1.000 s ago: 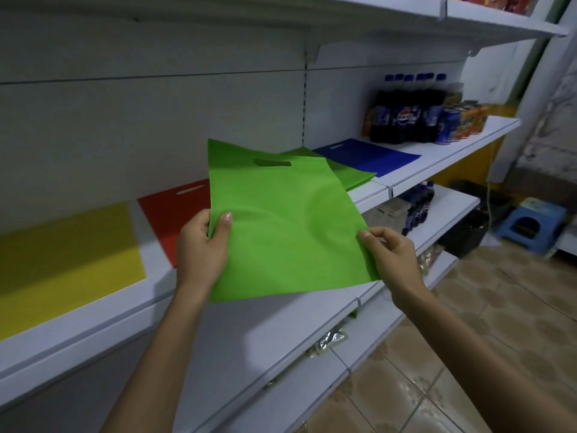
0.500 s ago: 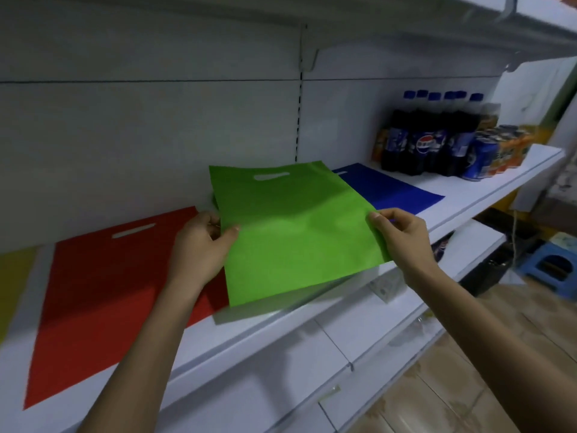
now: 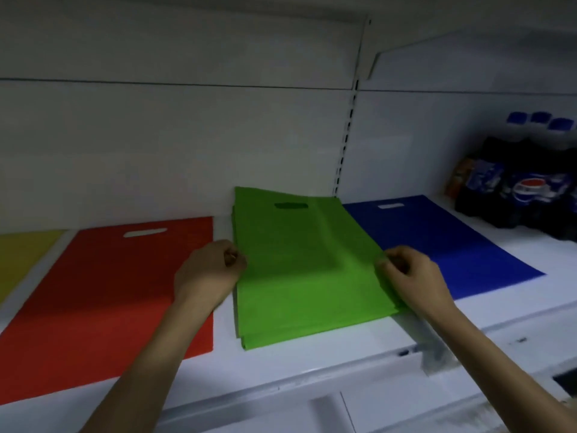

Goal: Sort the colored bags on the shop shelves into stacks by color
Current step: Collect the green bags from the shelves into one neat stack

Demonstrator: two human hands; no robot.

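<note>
Right, the green stack [image 3: 281,337] lies flat on the shelf [image 3: 312,364], between the red bag [image 3: 109,292] and the blue bag [image 3: 443,245], close against the blue one. The hands are apart, one at each side edge. The right hand [image 3: 412,276] pinches the top bag [image 3: 312,245] at its right edge with curled fingers. The left hand [image 3: 207,273] is curled against the left edge, though I cannot tell whether it grips. To finish well, I'd square the top bag so corners and handle slot match those below, then release without dragging it. How many bags lie underneath is hard to count. The yellow bag [image 3: 22,254] is cut off at left, the bottles [image 3: 524,189] at right.
</note>
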